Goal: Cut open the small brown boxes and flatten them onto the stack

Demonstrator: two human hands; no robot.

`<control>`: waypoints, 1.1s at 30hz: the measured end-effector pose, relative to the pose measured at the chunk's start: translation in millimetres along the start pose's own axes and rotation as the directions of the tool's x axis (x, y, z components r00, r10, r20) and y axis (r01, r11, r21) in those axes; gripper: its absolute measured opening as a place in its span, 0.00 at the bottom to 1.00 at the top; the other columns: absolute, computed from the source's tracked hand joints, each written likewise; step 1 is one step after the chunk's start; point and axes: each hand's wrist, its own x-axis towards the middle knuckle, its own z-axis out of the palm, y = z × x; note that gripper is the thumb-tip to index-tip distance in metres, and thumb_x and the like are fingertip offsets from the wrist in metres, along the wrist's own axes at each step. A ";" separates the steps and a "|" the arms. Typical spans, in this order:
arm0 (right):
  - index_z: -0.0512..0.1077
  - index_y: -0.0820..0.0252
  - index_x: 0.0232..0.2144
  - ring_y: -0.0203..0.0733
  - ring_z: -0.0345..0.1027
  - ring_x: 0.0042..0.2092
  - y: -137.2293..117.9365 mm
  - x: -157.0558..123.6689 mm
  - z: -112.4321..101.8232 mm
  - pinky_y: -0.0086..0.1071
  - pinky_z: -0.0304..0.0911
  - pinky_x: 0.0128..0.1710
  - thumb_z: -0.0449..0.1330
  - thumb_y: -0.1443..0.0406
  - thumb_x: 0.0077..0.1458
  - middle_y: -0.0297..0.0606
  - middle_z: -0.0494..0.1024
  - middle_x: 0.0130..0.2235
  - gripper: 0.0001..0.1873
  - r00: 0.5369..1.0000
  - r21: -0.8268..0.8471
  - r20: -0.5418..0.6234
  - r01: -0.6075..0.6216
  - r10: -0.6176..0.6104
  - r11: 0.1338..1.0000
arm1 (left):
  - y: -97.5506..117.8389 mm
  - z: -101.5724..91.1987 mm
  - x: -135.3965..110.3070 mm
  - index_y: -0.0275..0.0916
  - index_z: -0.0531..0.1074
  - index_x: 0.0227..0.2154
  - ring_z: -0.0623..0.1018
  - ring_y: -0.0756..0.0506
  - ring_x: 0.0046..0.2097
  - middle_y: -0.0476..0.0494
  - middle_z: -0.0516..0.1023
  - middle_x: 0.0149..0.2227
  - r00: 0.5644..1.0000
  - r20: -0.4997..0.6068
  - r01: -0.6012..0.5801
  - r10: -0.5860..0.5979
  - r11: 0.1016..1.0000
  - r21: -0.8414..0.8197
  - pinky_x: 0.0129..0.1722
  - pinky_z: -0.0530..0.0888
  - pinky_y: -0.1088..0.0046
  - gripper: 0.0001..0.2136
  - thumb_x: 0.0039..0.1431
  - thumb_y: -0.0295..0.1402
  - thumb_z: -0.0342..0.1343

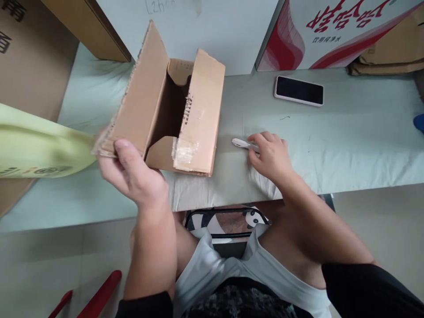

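Observation:
An open brown cardboard box (185,119) lies on its side on the pale table (347,137), its flaps spread and old clear tape on one flap. My left hand (132,172) grips the near edge of the box's left flap, thumb on top. My right hand (270,154) rests on the table to the right of the box, fingers curled over a small white tool (240,142) whose tip pokes out to the left. What kind of tool it is I cannot make out.
A phone (298,90) lies screen up at the back right. A red-and-white printed carton (331,31) and brown cartons (391,53) stand behind it. A yellow-green sheet (39,145) and a large carton (29,57) sit at left. A panda-print bag (228,221) hangs under the table edge.

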 end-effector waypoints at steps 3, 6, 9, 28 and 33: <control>0.76 0.59 0.47 0.56 0.76 0.49 5.9 1.8 -3.7 0.49 0.69 0.49 0.57 0.62 0.62 0.49 0.81 0.48 0.14 0.982 0.267 -0.174 0.115 -0.069 0.957 | 3.4 -2.2 1.0 0.39 0.72 0.49 0.79 0.38 0.58 0.44 0.81 0.49 0.992 -0.087 0.084 -0.092 0.992 -0.092 0.58 0.79 0.58 0.22 0.65 0.52 0.63; 0.73 0.54 0.49 0.53 0.76 0.52 10.2 1.2 -10.0 0.50 0.70 0.54 0.57 0.53 0.66 0.45 0.81 0.49 0.16 0.927 0.481 -0.359 0.282 -0.107 0.830 | 0.8 -9.1 3.6 0.37 0.74 0.45 0.79 0.42 0.54 0.46 0.80 0.43 0.966 -0.215 0.101 -0.141 0.977 -0.188 0.58 0.78 0.63 0.16 0.68 0.46 0.62; 0.72 0.51 0.50 0.54 0.76 0.53 9.3 -2.6 -14.5 0.53 0.70 0.56 0.55 0.45 0.67 0.43 0.80 0.50 0.21 0.854 0.536 -0.507 0.417 -0.115 0.734 | -2.6 -17.0 7.8 0.34 0.74 0.36 0.78 0.48 0.45 0.49 0.75 0.34 0.919 -0.323 0.121 -0.226 0.941 -0.316 0.52 0.77 0.74 0.09 0.70 0.36 0.59; 0.75 0.50 0.41 0.63 0.78 0.53 5.6 -11.8 -42.4 0.65 0.71 0.53 0.60 0.45 0.60 0.40 0.81 0.37 0.19 0.650 0.531 -0.435 0.744 -0.623 0.406 | 12.0 -1.5 3.6 0.31 0.77 0.28 0.76 0.56 0.31 0.54 0.76 0.26 0.835 -0.053 0.486 -0.548 0.780 -0.395 0.32 0.75 0.89 0.15 0.73 0.23 0.55; 0.75 0.48 0.52 0.68 0.70 0.65 7.3 -11.6 -40.9 0.71 0.60 0.64 0.55 0.41 0.62 0.42 0.82 0.43 0.27 0.690 0.496 -0.389 0.715 -0.610 0.493 | 17.5 0.4 6.8 0.33 0.75 0.23 0.72 0.59 0.27 0.56 0.72 0.23 0.812 -0.047 0.515 -0.582 0.751 -0.414 0.28 0.71 0.92 0.19 0.74 0.21 0.53</control>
